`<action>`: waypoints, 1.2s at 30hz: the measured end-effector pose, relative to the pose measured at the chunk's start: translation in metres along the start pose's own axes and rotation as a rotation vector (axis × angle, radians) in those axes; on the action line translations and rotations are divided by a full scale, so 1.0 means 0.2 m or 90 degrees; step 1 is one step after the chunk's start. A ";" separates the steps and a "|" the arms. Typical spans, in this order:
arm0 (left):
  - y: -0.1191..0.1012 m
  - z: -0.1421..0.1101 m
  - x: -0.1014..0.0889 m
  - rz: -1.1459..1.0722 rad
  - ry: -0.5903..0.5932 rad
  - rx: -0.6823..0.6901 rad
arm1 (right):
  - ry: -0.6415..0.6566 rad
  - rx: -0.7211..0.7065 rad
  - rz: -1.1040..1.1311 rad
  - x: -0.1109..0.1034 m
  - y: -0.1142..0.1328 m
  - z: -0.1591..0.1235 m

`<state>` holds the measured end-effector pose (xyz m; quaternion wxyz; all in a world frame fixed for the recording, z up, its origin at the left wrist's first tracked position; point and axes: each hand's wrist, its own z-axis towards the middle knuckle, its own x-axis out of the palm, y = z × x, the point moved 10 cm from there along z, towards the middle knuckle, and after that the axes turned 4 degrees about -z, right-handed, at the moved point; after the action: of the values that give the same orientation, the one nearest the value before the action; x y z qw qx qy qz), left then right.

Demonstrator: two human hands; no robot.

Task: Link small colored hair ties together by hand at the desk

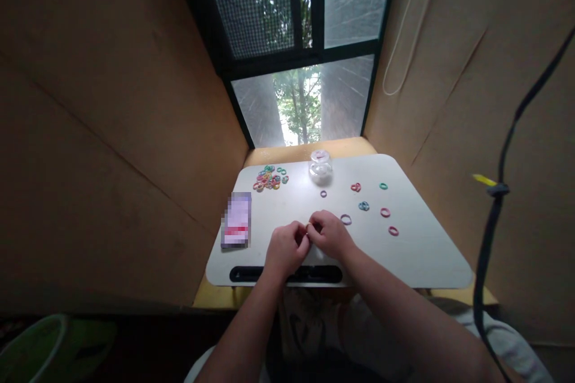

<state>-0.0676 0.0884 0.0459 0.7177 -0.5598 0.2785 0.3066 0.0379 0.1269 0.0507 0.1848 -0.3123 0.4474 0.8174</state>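
Above the front of the white table, my left hand (286, 246) and my right hand (331, 234) meet with fingertips pinched together. A small pale bit shows between them, too small and too covered to name. Just beyond my right hand lies a purple hair tie (345, 219), with a smaller purple one (323, 194) farther back. To the right are pink hair ties (385, 212), a blue cluster (363, 206), a red cluster (356, 187) and a green one (383, 186). A mixed pile of hair ties (268, 179) sits at the back left.
A clear lidded jar (320, 172) stands at the table's back edge. On the left lies a blurred purple phone-shaped item (237, 220). A black slot (245, 274) runs along the front of the white table (426, 257). Walls flank both sides; a dark strap (492, 224) hangs at right.
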 end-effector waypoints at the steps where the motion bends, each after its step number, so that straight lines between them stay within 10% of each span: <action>1: 0.00 0.00 0.00 0.000 0.001 0.002 | -0.001 -0.002 -0.001 0.00 0.00 0.00; 36: -0.01 -0.01 -0.02 -0.003 -0.021 0.036 | -0.008 -0.010 -0.023 0.02 0.00 -0.01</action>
<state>-0.0693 0.0853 0.0489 0.7385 -0.5350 0.2738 0.3056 0.0349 0.1260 0.0468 0.2001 -0.3166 0.4340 0.8194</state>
